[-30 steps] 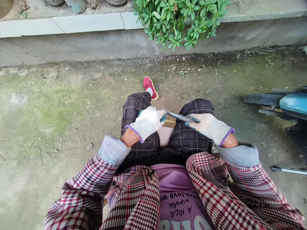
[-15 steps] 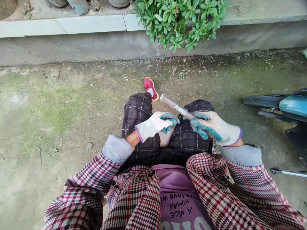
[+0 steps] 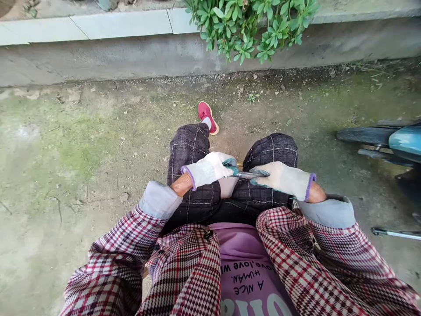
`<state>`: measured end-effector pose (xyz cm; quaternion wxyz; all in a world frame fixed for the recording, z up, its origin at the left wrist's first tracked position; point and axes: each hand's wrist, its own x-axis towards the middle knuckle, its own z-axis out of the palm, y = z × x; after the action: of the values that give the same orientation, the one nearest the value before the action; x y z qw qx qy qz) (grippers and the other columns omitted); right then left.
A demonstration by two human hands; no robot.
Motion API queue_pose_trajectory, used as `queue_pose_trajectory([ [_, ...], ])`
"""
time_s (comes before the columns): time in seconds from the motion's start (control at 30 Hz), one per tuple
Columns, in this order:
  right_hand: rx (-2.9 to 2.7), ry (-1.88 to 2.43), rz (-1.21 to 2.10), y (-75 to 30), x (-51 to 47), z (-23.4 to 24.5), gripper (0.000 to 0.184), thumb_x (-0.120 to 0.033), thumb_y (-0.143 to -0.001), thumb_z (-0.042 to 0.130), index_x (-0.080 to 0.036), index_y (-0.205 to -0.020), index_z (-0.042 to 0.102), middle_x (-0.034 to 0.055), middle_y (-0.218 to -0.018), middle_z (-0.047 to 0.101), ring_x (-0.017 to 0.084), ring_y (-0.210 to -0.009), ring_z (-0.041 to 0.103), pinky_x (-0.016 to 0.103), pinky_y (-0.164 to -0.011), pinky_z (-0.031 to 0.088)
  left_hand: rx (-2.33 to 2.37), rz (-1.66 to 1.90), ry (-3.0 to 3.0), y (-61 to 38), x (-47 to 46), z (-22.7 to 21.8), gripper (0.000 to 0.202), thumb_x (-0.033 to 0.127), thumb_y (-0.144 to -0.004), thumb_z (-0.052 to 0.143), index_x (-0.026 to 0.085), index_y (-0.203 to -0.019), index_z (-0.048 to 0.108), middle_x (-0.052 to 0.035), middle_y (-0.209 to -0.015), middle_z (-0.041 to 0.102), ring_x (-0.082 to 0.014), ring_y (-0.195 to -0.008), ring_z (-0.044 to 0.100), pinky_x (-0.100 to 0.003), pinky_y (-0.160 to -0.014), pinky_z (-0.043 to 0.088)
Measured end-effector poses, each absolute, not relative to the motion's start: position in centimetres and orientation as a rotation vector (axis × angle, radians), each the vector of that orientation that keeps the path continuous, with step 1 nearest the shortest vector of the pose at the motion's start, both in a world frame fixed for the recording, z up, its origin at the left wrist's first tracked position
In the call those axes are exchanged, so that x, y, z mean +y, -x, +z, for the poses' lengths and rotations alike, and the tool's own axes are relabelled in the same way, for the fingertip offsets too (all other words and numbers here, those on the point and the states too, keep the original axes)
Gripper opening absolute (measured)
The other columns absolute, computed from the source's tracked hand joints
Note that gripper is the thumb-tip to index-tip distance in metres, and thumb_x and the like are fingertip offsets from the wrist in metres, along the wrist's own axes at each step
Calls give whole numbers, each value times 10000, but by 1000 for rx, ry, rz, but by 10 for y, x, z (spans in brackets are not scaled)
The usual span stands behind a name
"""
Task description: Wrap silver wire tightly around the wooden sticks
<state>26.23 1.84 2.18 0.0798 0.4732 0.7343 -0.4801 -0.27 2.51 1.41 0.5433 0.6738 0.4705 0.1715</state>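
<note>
I sit with both hands in white gloves with teal palms, held over my knees. My left hand [image 3: 210,169] is closed around one end of a thin grey metal rod [image 3: 247,174]. My right hand [image 3: 283,179] is closed over the rod's other end, back of the glove up. The rod lies nearly level between the two hands, above the gap between my checked trouser legs. Only a short middle stretch of it shows. A light-coloured seat edge [image 3: 228,186] shows beneath the hands.
My red shoe [image 3: 206,116] rests on the mossy concrete ground ahead. A low concrete ledge with a green leafy plant [image 3: 250,26] runs across the back. A blue motorbike [image 3: 391,142] stands at the right, with a metal bar [image 3: 394,234] lower right.
Half a second ago the rod pointed up and away, held only in my right hand, with the left hand loose. Now the rod is level and both hands are closed on it.
</note>
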Motion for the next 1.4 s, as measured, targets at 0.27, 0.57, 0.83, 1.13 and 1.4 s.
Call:
queue_pose_trajectory([
  [0.27, 2263, -1705, -1180, -264, 24, 29, 205, -371, -888, 625, -251, -954, 777, 28, -841, 770, 202, -733, 659, 297, -673, 463, 1125, 483, -1369, -15, 12, 14, 223, 183, -854, 634, 158, -1009, 792, -29, -799, 752, -137, -669, 647, -246, -626, 544],
  [0.57, 2086, -1901, -1703, -259, 21, 46, 325, -538, -879, 668, -215, -862, 706, -17, -650, 585, 135, -552, 488, 271, -495, 366, 917, 617, -816, -19, 14, 11, 197, 119, -806, 725, 89, -990, 787, -40, -766, 745, -100, -600, 663, -240, -627, 575],
  [0.83, 2153, -1976, -1741, -254, 20, 44, 351, -527, -854, 701, -185, -919, 746, 4, -712, 628, 144, -623, 508, 270, -549, 385, 849, 705, -832, -18, 16, 2, 171, 188, -760, 806, 118, -915, 793, -92, -959, 817, -183, -892, 754, -360, -959, 591],
  [1.13, 1890, -2322, -1992, -256, 16, 46, 404, -498, -832, 775, -205, -1111, 777, -29, -659, 598, 100, -500, 462, 221, -402, 361, 626, 663, -818, -3, 16, 25, 332, 377, -835, 819, 135, -1060, 786, -169, -1169, 792, -326, -1191, 718, -477, -1151, 489],
  [1.4, 1709, -2312, -2279, -256, 18, 51, 458, -532, -743, 852, -160, -990, 752, -17, -629, 607, 82, -423, 466, 202, -319, 384, 548, 560, -651, -10, 8, 17, 352, 327, -906, 771, 81, -1158, 775, -195, -1130, 791, -298, -1072, 760, -468, -1090, 521],
])
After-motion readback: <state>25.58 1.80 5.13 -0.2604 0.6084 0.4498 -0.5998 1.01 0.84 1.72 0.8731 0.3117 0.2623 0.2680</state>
